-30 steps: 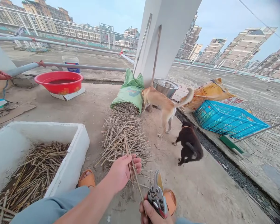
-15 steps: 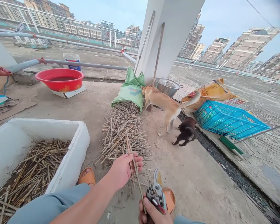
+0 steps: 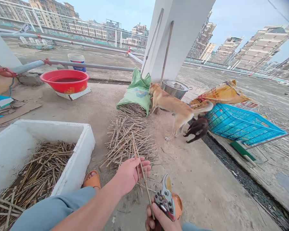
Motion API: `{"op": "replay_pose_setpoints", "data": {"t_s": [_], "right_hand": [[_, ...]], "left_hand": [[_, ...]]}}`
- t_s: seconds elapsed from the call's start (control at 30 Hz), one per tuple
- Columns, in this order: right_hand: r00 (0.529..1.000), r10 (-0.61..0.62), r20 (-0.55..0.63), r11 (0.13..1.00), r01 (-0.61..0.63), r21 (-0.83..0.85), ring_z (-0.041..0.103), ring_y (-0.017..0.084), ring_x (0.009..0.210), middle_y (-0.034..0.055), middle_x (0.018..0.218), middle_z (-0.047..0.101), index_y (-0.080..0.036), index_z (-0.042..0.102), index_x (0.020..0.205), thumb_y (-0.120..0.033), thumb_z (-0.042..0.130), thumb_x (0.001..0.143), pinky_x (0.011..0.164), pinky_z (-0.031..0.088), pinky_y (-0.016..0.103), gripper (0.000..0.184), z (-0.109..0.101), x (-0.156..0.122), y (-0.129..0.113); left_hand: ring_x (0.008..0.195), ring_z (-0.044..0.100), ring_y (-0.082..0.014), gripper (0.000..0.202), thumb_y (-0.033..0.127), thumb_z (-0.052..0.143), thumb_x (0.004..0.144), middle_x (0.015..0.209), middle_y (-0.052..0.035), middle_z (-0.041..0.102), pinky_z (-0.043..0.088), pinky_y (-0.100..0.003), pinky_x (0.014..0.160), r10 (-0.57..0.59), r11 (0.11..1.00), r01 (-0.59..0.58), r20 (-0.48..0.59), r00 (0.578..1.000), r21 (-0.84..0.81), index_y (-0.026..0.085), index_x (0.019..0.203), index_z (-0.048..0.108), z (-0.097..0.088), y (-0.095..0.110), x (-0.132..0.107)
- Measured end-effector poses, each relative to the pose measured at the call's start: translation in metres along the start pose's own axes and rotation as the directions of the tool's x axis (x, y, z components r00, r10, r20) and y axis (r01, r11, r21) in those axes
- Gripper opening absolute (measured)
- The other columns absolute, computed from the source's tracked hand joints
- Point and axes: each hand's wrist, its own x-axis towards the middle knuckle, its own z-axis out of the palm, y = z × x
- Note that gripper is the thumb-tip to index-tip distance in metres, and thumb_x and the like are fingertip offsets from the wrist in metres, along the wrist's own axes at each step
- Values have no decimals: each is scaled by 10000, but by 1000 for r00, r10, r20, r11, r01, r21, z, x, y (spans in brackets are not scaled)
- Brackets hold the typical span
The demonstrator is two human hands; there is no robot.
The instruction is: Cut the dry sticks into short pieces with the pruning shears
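Concrete rooftop floor [image 3: 202, 183] under me. On it: white foam box [image 3: 84, 150] holding cut stalks, at my left; loose pile of dry stalks [image 3: 127, 141] ahead, touching stuffed green sack [image 3: 137, 96]; flattened cardboard [image 3: 16, 112] far left; white board [image 3: 73, 93] carrying red basin [image 3: 62, 86].

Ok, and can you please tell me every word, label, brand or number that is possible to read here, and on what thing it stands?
White plastic bucket: blue label with lettering, too blurred to read.
Yellow woven sack: printed lettering, too blurred to read.
Green woven sack: printed patch, nothing readable.
Pruning shears: no readable marking.
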Motion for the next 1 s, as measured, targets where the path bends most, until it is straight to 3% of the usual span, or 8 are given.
{"op": "replay_pose_setpoints", "data": {"t_s": [0.17,0.37,1.0], "right_hand": [[999,-3,42,998,1,65,485,92,389,-32,565,585,-171,566,825,-431,769,595,420,429,266,402,3,-2,-3],[996,92,-7,983,-90,159,467,86,404,-26,551,588,-159,600,800,-413,800,556,420,405,256,405,9,-5,-8],[1000,8,-30,992,-4,124,463,74,386,-26,548,595,-156,585,812,-434,789,556,405,393,233,430,7,-2,0]], "left_hand": [[724,648,-186,130,169,468,838,899,-141,654,529,-357,715,4,1000,-4,14,1000,-15,98,932,524,-1,-1,1],[763,647,-198,141,185,472,842,923,-143,650,531,-370,724,9,1000,-8,30,1000,-20,99,938,529,-3,-1,1],[767,644,-199,145,171,453,848,944,-149,642,527,-369,730,-11,1000,11,5,1000,-15,92,951,518,6,2,-5]]}}
